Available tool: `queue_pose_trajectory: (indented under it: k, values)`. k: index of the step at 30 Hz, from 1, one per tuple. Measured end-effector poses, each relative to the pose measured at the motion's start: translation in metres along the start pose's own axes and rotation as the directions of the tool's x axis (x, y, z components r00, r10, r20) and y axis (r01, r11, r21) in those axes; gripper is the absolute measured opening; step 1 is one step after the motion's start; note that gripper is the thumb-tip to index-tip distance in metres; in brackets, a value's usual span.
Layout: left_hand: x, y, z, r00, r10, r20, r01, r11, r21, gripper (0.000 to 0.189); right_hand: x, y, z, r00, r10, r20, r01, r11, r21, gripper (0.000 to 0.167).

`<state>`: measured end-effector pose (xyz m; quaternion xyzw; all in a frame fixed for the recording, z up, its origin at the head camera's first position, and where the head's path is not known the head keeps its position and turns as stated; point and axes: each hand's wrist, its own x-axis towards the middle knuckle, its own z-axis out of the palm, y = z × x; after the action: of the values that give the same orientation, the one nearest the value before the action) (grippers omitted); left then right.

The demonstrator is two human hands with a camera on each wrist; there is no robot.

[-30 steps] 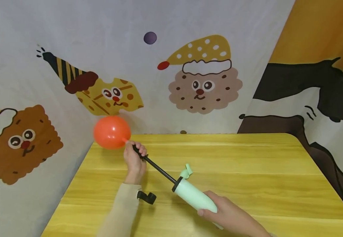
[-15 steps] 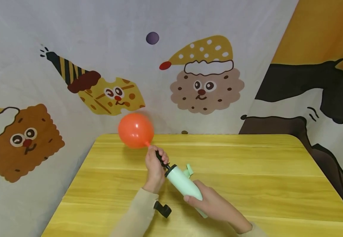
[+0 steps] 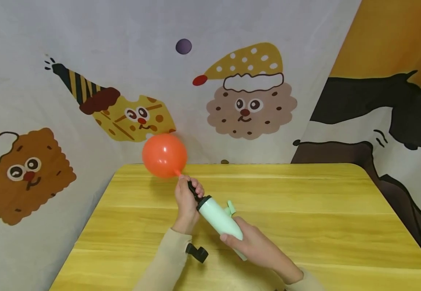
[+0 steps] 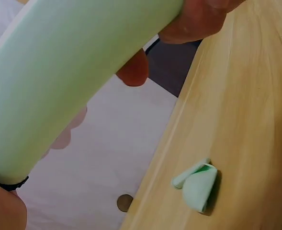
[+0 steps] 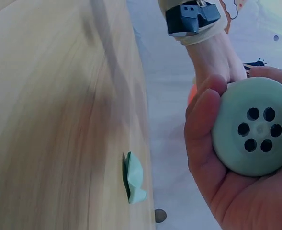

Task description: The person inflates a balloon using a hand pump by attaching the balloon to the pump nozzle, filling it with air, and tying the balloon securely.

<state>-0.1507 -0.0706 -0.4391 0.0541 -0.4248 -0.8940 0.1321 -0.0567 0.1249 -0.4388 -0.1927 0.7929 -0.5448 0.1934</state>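
My left hand (image 3: 187, 198) grips the black end of a mint-green balloon pump (image 3: 219, 218), right where the neck of an inflated orange-red balloon (image 3: 164, 155) comes out. The balloon stands beyond that hand, up and to the left. My right hand (image 3: 255, 242) wraps round the lower part of the pump's green barrel. In the right wrist view, the round base of the pump (image 5: 261, 130), with several holes, faces the camera from the palm. Green barrel fills the upper left of the left wrist view. Fingers and pump hide where the balloon neck joins.
A limp mint-green balloon (image 3: 230, 208) lies on the wooden table (image 3: 323, 210) behind the pump, also seen in the left wrist view. A black camera mount (image 3: 197, 253) sticks out from the left sleeve. A cartoon-printed cloth (image 3: 152, 72) hangs behind the table.
One second ago a long black rod showed between the hands; it has since slid into the barrel as they came together. The balloon moved right with my left hand.
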Motion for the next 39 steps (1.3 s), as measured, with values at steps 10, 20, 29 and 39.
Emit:
queue_pose_trajectory:
  k: [10,20,29,39]
  values:
    - [0.015,0.01,-0.006,0.998,0.027,-0.055,-0.03,0.999,-0.038,0.034,-0.014,0.011,-0.005,1.0,0.019,-0.022,-0.019,0.999,-0.04,0.055]
    - [0.037,0.029,-0.026,0.982,0.032,-0.187,-0.055,0.991,-0.12,0.033,-0.046,0.025,-0.023,0.999,0.024,0.023,-0.022,0.994,-0.11,0.048]
    - [0.032,0.028,-0.031,0.988,0.029,-0.153,-0.039,0.997,-0.061,0.035,-0.049,0.028,-0.022,0.999,-0.02,0.04,0.027,0.984,-0.177,0.045]
    - [0.017,0.019,-0.018,0.994,0.036,-0.102,-0.041,0.998,-0.041,0.034,-0.035,0.019,-0.014,0.998,0.01,0.058,-0.003,0.992,-0.126,0.052]
